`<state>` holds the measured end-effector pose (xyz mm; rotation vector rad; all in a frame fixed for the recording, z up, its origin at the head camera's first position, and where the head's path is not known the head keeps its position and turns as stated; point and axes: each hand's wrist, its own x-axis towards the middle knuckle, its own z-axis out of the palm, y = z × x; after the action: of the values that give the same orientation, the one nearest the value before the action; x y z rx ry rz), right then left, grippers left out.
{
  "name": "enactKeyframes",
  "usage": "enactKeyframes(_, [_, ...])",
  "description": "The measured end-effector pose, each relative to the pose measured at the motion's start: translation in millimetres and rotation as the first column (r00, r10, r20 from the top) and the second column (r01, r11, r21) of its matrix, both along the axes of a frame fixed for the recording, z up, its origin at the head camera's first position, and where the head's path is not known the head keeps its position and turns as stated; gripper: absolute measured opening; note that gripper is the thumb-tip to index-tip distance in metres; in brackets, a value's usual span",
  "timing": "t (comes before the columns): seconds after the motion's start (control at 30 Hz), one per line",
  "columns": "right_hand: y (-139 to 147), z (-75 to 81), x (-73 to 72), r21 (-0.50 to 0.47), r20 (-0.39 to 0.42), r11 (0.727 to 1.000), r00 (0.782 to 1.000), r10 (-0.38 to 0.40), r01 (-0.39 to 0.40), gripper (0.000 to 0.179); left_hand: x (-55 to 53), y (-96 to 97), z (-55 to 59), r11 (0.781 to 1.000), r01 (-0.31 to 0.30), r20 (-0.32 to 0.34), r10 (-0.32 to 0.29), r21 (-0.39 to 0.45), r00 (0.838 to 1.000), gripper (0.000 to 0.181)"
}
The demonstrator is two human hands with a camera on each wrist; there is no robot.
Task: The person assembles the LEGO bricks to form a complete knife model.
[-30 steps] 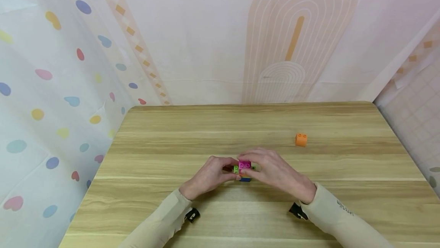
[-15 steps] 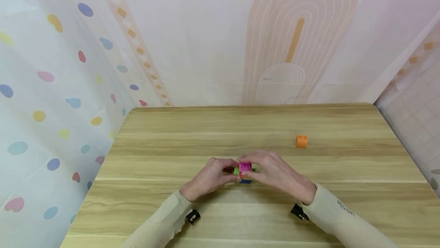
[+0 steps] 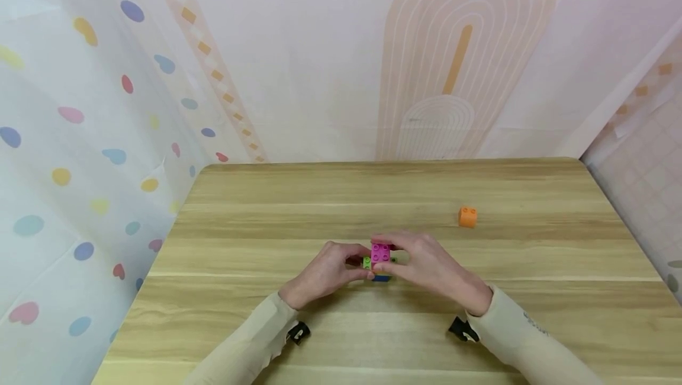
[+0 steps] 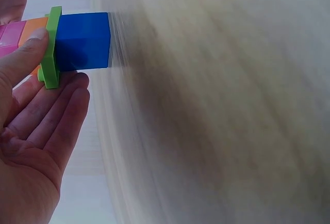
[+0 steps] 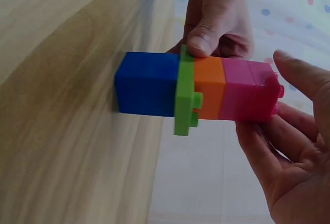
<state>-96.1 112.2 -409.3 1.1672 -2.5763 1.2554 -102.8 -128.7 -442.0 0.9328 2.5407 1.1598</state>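
Observation:
An upright stack of toy building bricks stands mid-table: a blue brick (image 5: 147,84) at the bottom, a green plate (image 5: 184,97) with studs jutting out, an orange brick (image 5: 209,92), and pink bricks (image 5: 247,90) with a seam at the top. My left hand (image 3: 331,270) pinches the stack by the orange brick, its thumb (image 4: 33,46) right at the green plate. Around the pink top, my right hand (image 3: 433,266) is spread; its thumb (image 5: 299,74) is apart from the brick and its fingers lie close at the opposite side.
A loose orange brick (image 3: 467,217) sits farther back on the wooden table (image 3: 298,195), right of the stack. Black clips (image 3: 299,333) show by both wrists. Patterned curtains (image 3: 319,59) hang behind the table and along its sides.
My right fingers have loosened around the pink top, whose studs now show more fully than before. My left hand and the loose orange brick have stayed in place.

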Motion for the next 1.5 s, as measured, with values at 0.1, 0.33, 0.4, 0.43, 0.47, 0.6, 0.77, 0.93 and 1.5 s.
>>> enactKeyframes(0.1, [1.8, 2.0, -0.2, 0.030, 0.011, 1.000, 1.000, -0.008, 0.008, 0.047, 0.0, 0.8, 0.1, 1.000, -0.003, 0.005, 0.003, -0.001, 1.000, 0.025])
enactKeyframes(0.33, [5.7, 1.3, -1.2, 0.085, 0.001, 0.996, 0.999, -0.037, 0.037, 0.038, 1.1, -1.4, -0.1, 1.000, -0.007, 0.004, 0.007, -0.009, 1.000, 0.025])
enactKeyframes(0.4, [6.4, 1.5, -1.9, 0.081, -0.009, 0.996, 1.000, -0.026, 0.027, 0.035, 1.2, -1.6, 0.7, 1.000, -0.006, 0.002, 0.006, -0.014, 1.000, 0.026])
enactKeyframes(0.43, [6.7, 1.4, -2.2, 0.081, -0.013, 0.996, 1.000, -0.022, 0.023, 0.035, 1.5, -1.8, 1.1, 1.000, -0.005, -0.002, 0.005, -0.015, 1.000, 0.027])
enactKeyframes(0.47, [7.1, 1.6, -2.3, 0.081, -0.014, 0.997, 1.000, -0.018, 0.019, 0.034, 1.7, -1.9, 1.3, 1.000, -0.005, 0.002, 0.005, -0.015, 1.000, 0.027])
enactKeyframes(0.6, [7.2, 1.6, -2.7, 0.088, -0.011, 0.996, 1.000, -0.003, 0.004, 0.034, 2.6, -2.6, 0.8, 1.000, -0.001, 0.017, 0.001, -0.013, 1.000, 0.027])
enactKeyframes(0.77, [7.4, 0.5, -3.6, 0.093, -0.019, 0.996, 1.000, -0.001, 0.003, 0.034, 1.6, -2.6, 0.0, 1.000, -0.002, 0.024, 0.003, -0.009, 1.000, 0.027])
enactKeyframes(0.93, [8.0, -0.6, -4.7, 0.101, -0.027, 0.995, 1.000, 0.004, -0.001, 0.034, 1.2, -1.8, 0.3, 1.000, -0.003, 0.010, 0.003, -0.012, 1.000, 0.025])
enactKeyframes(1.5, [5.7, -6.6, 1.0, 0.109, -0.051, 0.994, 0.999, -0.016, 0.021, 0.041, 1.7, -0.5, 0.5, 0.998, -0.001, -0.036, -0.001, -0.057, 0.999, 0.027])
